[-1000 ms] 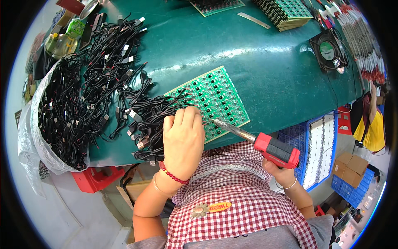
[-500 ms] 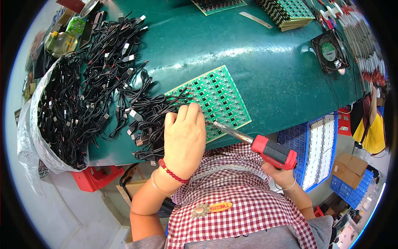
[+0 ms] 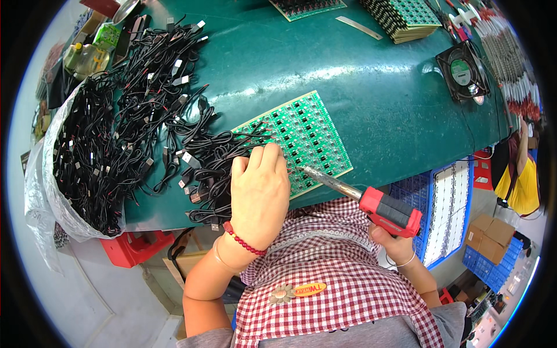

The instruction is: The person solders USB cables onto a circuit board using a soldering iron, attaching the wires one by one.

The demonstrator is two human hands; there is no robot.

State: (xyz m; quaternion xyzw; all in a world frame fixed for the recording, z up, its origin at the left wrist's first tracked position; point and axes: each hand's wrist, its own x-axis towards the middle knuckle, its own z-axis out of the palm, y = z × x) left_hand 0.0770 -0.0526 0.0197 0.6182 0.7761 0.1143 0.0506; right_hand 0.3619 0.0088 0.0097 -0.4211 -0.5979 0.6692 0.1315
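Note:
A green circuit board panel [image 3: 316, 136] lies on the table, with rows of small black parts. Over its near left corner, my left hand [image 3: 259, 188] is closed in a pinch on a USB cable. The fingers hide most of the held end. Black USB cables [image 3: 217, 148] lie bunched beside that hand, several with their ends on the board. My right hand [image 3: 396, 246] grips the red and black handle of a soldering gun [image 3: 387, 210]. Its metal tip points left, over the board's near part, just right of my left fingertips.
A plastic bag [image 3: 51, 191] full of cables sits at the table's left edge, beside a cable heap [image 3: 145, 81]. At the back are stacked boards [image 3: 415, 20], a metal ruler [image 3: 358, 27] and a small fan [image 3: 462, 71]. A blue crate [image 3: 438, 209] stands right of my body.
The soldering gun has shifted slightly right, and its tip has drawn a little away from my left fingertips. My left hand has barely moved.

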